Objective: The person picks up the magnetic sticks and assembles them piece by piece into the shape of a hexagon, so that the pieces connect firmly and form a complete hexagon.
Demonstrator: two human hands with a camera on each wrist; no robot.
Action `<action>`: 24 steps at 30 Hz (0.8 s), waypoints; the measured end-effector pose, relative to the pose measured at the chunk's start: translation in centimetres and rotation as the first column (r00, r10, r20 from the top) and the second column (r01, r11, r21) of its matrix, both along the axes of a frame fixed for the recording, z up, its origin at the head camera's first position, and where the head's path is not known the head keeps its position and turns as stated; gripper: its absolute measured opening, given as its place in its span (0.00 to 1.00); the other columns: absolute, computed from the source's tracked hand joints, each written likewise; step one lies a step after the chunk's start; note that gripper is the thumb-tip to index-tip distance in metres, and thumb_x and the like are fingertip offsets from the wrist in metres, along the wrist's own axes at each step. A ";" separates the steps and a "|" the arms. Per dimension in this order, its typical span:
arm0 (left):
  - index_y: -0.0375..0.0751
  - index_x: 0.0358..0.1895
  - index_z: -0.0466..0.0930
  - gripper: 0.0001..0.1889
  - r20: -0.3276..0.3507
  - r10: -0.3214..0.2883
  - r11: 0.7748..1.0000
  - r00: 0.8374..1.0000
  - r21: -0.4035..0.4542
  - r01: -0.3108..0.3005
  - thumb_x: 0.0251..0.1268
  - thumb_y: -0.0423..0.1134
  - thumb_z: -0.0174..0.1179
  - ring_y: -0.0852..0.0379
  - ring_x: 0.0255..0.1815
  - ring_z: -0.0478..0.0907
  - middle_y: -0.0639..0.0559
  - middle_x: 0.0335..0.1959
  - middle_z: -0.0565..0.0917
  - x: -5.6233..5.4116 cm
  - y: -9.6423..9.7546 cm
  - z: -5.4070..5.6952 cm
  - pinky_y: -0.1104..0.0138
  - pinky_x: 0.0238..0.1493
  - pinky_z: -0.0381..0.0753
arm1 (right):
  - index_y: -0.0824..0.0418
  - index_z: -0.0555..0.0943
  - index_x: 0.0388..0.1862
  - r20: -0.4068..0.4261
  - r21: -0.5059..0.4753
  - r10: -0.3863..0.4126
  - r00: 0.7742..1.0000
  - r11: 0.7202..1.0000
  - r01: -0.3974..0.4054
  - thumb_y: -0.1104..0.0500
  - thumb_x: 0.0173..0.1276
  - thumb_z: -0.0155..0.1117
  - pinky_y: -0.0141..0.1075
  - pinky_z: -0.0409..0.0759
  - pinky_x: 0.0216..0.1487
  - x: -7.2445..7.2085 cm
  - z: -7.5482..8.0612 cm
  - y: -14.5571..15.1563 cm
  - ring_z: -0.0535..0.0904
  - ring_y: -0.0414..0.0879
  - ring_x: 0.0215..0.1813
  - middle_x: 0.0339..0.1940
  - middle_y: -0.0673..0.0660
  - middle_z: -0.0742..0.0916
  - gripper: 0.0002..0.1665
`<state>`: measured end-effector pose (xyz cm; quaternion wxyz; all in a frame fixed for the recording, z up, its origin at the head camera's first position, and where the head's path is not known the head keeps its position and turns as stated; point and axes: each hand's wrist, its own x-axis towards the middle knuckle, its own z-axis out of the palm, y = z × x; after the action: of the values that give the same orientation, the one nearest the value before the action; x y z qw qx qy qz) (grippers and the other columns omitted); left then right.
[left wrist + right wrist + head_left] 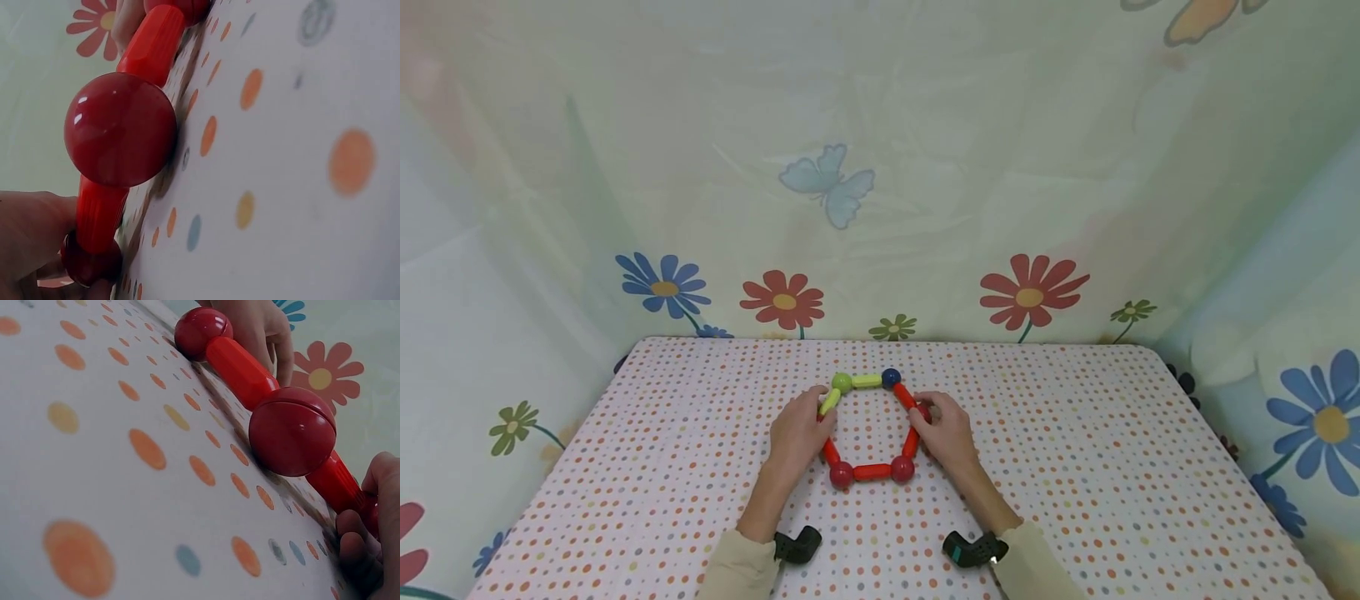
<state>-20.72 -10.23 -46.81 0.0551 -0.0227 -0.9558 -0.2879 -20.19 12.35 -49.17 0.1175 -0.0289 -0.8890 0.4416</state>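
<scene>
A six-sided ring of toy rods and balls lies flat on the table. Its near side is a red rod [872, 472] between two dark red balls, the left ball [842, 475] and the right ball [902, 468]. At the far side, a yellow-green rod [867, 381] joins a green ball [842, 382] to a blue ball [891, 378]. My left hand [797, 429] grips the ring's left corner, where a dark red ball [91, 261] shows between the fingers. At the right corner my right hand [946, 427] holds another dark red ball [924, 412], partly covered by the fingers.
A dotted cloth covers the table [1075, 450]. Behind it hangs a pale curtain [925, 208] printed with flowers and butterflies. Each wrist wears a black device, one on the left [798, 545] and one on the right [974, 550].
</scene>
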 end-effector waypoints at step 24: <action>0.46 0.63 0.73 0.25 0.117 -0.153 0.982 0.981 0.126 0.138 0.64 0.46 0.64 0.57 0.40 0.75 0.50 0.46 0.81 -0.2 -1.8 0.4 0.67 0.39 0.77 | 0.57 0.80 0.51 0.021 -0.052 0.020 1.000 0.998 -0.018 0.58 0.64 0.63 0.25 0.67 0.15 0.1 -0.1 0.1 0.70 0.43 0.16 0.45 0.58 0.81 0.16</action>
<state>-20.88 -12.08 -46.42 -0.0254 -0.0710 -0.9346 -0.3476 -20.04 12.41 -49.24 0.1029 -0.0282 -0.8786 0.4655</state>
